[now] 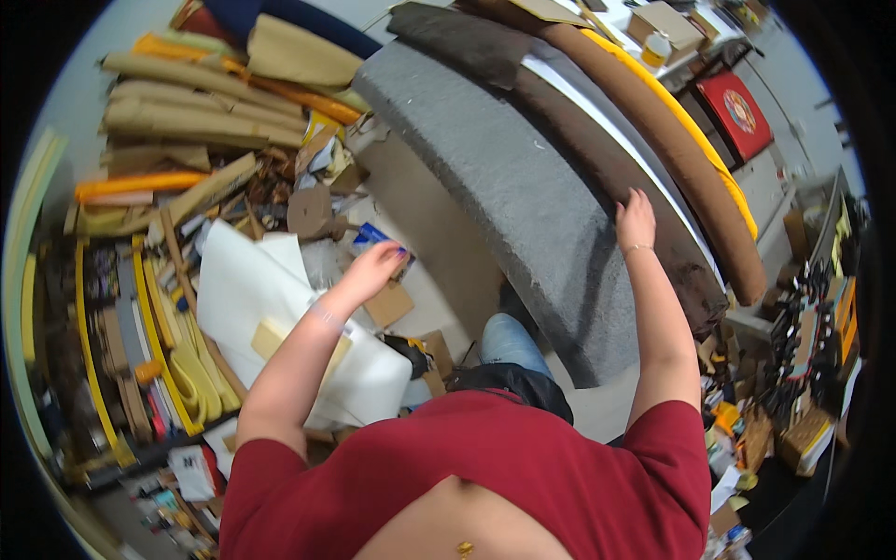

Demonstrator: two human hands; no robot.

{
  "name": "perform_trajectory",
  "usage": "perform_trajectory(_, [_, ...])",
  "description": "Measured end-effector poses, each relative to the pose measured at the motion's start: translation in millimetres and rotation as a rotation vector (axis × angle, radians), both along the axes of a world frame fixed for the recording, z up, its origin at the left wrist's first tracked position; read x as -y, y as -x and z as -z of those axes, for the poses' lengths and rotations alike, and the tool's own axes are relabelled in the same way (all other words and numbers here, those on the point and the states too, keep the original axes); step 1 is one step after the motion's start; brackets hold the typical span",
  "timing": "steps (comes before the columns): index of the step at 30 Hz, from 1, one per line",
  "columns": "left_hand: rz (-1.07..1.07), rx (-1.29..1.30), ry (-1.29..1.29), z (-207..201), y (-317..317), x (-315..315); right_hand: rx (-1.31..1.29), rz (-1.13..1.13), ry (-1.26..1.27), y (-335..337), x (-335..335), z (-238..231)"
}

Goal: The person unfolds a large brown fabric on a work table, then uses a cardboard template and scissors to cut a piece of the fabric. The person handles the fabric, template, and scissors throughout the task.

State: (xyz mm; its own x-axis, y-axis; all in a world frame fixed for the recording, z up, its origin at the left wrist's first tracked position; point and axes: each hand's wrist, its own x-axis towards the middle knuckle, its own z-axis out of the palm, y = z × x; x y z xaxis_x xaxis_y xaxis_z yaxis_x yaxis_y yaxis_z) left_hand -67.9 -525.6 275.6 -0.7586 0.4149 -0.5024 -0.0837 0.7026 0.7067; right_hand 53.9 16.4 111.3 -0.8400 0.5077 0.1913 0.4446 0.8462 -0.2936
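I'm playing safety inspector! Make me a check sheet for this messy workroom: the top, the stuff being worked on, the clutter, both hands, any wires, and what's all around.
Surface: grey fuzzy top, slanting across the view.
Job's things: dark brown roll, lying along the right side of the grey top.
Clutter: large white sheet, piled tan rolls and a cardboard piece at left.
Left hand: out in front, nearest a blue item; nothing clearly seen in it.
Right hand: fingers stretched out, at the dark brown roll.
Cables: nothing seen for certain.
Surroundings: red panel with a round picture, yellow bottle at upper right.
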Motion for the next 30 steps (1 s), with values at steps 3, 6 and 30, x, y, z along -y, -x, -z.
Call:
perform_trajectory(3, [0.255,-0.146,0.205,34,104,-101,0.083,0.004,0.068,64,7,-4])
perform_trajectory(6, [0.360,-0.252,0.219,59,181,-168,0.144,0.021,0.107,144,4,-5])
perform_trajectory(30, [-0.689,0.698,-0.558,226,651,-248,0.835,0.390,0.260,338,24,-20])
